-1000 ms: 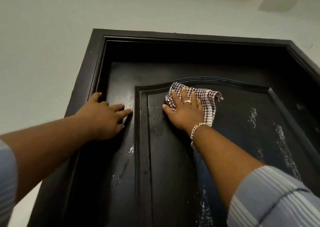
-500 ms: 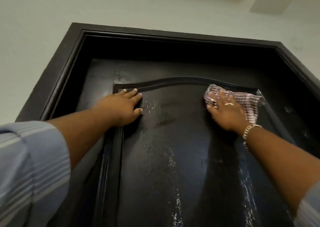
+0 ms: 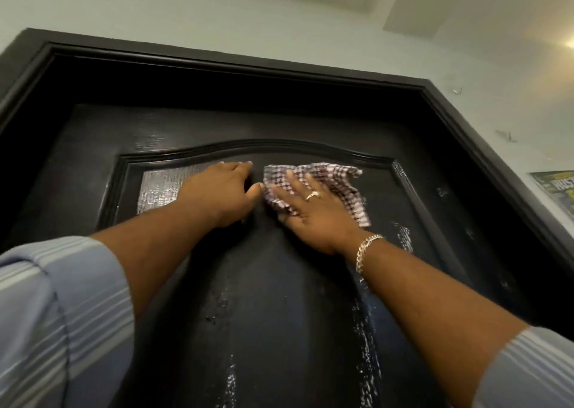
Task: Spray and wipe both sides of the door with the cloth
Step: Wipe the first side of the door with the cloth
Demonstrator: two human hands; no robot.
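Observation:
A dark, glossy door [image 3: 267,299] with an arched raised panel fills the view, seen from below, with wet streaks running down it. My right hand [image 3: 313,215] presses a brown-and-white checked cloth [image 3: 329,180] flat against the top of the panel, fingers spread and straight. My left hand [image 3: 223,190] lies flat on the panel just left of the cloth, its thumb almost touching the cloth's edge. No spray bottle is in view.
The black door frame [image 3: 459,112] surrounds the door, with pale wall and ceiling above. A poster [image 3: 556,190] hangs on the wall at the right edge. Small fittings dot the door's right stile [image 3: 444,191].
My right hand slid the cloth from the left to the right of the panel top, then back to the middle. My left hand moved from the door's left edge onto the panel, beside the cloth.

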